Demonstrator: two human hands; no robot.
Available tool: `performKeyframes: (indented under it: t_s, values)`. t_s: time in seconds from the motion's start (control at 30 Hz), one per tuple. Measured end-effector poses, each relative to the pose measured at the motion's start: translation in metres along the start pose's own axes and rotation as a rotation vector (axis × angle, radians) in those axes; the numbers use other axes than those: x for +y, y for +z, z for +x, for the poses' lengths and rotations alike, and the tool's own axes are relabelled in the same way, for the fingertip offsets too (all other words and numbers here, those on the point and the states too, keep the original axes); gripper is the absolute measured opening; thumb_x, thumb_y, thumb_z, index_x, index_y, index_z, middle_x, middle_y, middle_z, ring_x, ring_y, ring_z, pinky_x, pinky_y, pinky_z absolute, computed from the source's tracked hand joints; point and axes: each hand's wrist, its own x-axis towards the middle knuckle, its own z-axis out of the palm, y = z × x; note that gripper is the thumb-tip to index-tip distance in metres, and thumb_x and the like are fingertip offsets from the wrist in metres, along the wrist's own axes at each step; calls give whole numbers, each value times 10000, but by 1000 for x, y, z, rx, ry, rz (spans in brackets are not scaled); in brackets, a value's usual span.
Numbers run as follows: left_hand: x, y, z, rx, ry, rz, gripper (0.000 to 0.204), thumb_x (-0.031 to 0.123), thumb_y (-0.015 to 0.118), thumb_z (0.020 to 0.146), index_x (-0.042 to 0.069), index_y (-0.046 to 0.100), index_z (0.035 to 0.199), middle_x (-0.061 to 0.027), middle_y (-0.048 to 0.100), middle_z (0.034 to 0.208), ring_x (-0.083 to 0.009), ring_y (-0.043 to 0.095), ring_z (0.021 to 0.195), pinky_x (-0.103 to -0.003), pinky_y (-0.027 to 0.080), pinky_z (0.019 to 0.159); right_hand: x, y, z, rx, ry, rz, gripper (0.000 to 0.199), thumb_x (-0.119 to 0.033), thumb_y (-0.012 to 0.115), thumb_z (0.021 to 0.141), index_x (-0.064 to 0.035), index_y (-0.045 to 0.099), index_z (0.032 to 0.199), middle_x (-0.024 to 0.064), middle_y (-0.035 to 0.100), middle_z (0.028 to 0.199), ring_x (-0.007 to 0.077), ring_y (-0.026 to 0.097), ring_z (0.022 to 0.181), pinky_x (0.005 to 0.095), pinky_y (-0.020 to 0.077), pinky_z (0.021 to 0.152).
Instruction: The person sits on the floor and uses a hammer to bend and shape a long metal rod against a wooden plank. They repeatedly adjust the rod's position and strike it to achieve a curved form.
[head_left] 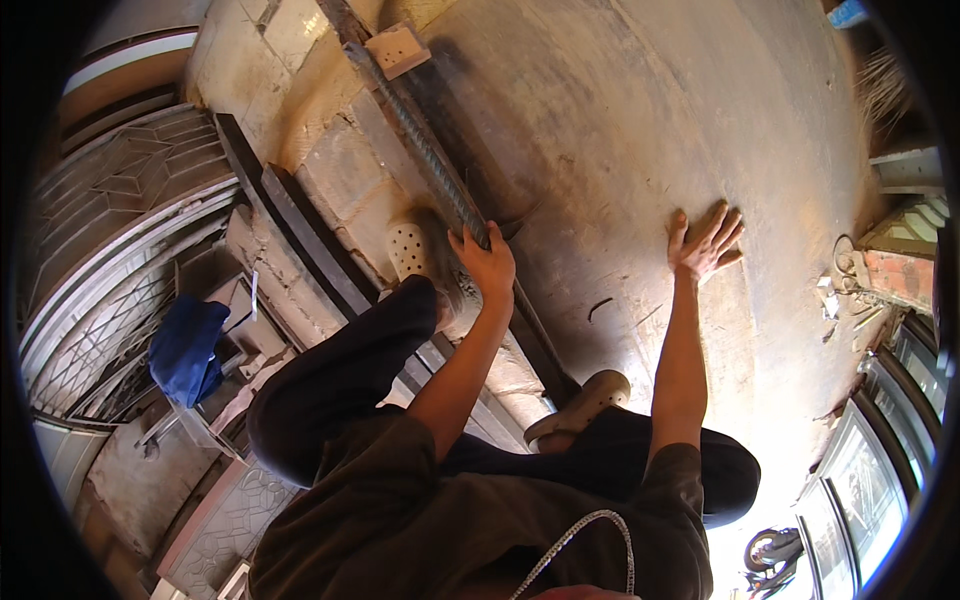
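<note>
My left hand [483, 262] is closed around a long ribbed steel rod [425, 150] that runs from the upper middle down toward my feet, lying along a dark metal bar [545, 345]. My right hand [705, 240] lies flat with fingers spread on the bare concrete floor [620, 110], well to the right of the rod. My left foot in a pale perforated clog [410, 250] stands just left of the rod, on a stone step. My other clog [580, 400] rests near the bar's lower end.
A small light block [398, 48] sits on the rod's far end. Stone steps [340, 170] and dark rails [310, 235] run at left, beside a patterned metal gate [120, 200] and a blue cloth [185, 350]. Scraps [850, 285] lie at right near glass doors [880, 440].
</note>
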Motion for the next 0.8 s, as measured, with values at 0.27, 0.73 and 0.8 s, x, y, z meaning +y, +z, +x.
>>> performKeyframes:
  t_s: [0.27, 0.73, 0.8]
  values:
    - [19, 2, 1, 14, 10, 261, 370, 233, 593, 897, 111, 595, 1247, -306, 214, 1474, -443, 266, 1361, -445, 242, 1110, -7, -5, -2, -61, 36, -38, 894, -748, 213, 861, -172, 65, 1529, 114, 11, 1591, 297, -50, 1464, 639, -35, 1108]
    - [-3, -15, 12, -131, 67, 38, 369, 231, 555, 899, 95, 603, 1239, -371, 126, 1481, -484, 171, 1388, -495, 229, 1109, -5, -3, -6, -52, 8, -8, 881, -724, 266, 868, -161, 97, 1524, 144, 58, 1582, 328, -1, 1461, 647, -1, 1105]
    - [2, -14, 6, -100, 54, 162, 362, 237, 559, 890, 97, 617, 1219, -363, 154, 1469, -470, 205, 1376, -478, 250, 1102, -1, -4, -4, -62, -6, 9, 890, -741, 238, 864, -154, 108, 1520, 168, 59, 1575, 356, -12, 1456, 649, -12, 1102]
